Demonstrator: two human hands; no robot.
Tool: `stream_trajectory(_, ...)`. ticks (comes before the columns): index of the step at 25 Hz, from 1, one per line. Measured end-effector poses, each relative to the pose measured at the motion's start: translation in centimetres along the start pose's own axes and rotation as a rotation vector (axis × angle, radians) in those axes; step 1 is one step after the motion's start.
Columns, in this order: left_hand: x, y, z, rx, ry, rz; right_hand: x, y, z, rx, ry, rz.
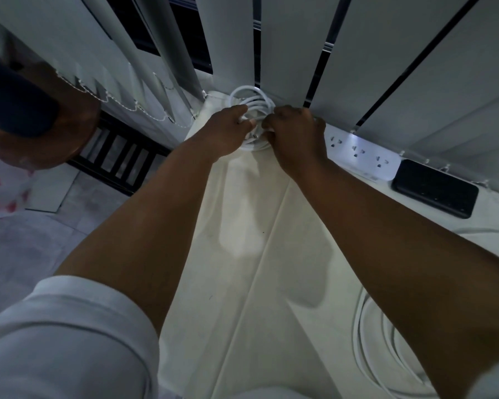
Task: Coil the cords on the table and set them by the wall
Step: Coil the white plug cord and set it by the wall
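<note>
— Head view first: how far along?

— Partly done, by judgement. Left hand [228, 131] and right hand [296, 136] both stretched to the far edge of the table [242, 283], fingers closed around one coiled white cord [252, 100]. Coil already wound in several loops, lying right at the foot of the vertical blinds [285, 53], so at the wall side.

— Set down already?

— Cannot tell if resting fully or held a little; hands not released yet.

— And what remains?

— Second white cord [369, 341] near the front right edge, under the right forearm, lying in loose loops; probably needs proper coiling and carrying to the wall. White power strip [363, 152] and black power bank [435, 188] beside the blinds, untouched.
</note>
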State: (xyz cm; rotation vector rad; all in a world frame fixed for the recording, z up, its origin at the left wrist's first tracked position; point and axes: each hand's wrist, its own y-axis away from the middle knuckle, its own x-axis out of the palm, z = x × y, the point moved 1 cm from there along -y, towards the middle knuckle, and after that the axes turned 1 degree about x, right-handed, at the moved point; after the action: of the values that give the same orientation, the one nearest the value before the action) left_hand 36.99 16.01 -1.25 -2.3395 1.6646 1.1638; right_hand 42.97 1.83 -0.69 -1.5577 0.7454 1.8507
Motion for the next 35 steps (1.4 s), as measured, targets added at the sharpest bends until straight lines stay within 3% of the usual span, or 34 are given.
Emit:
stream_trajectory(3, 0.5, 0.5, -0.1, 0.123, -0.279, -0.106, 0.1, 0.0, -0.1, -0.001, 0.006, -0.004)
stream_trajectory(6, 1.1, 1.1, 0.6, 0.118, -0.168, -0.29, 0.7, 0.5, -0.4, -0.029, 0.046, -0.022)
stream_trajectory(10, 1.5, 1.6, 1.5, 0.135, -0.222, -0.432, 1.5, 1.3, -0.8, -0.11, 0.069, -0.041)
stream_trajectory(16, 1.5, 2.5, 2.2, 0.288, -0.255, -0.214, 2.0, 2.2, -1.4, -0.173, 0.211, -0.001)
stream_trajectory(21, 1.8, 2.2, 2.9, 0.218, -0.359, -0.263, 1.9, 1.3, -1.1, -0.154, 0.181, 0.045)
stream_trajectory(28, 2.2, 1.8, 3.1, 0.274, -0.365, -0.276, 2.0, 2.5, -2.7, -0.271, 0.152, 0.043)
stream_trajectory(35, 3.9, 3.1, 3.1, 0.235, -0.481, -0.232, 2.9, 6.7, -3.9, 0.05, 0.079, 0.004)
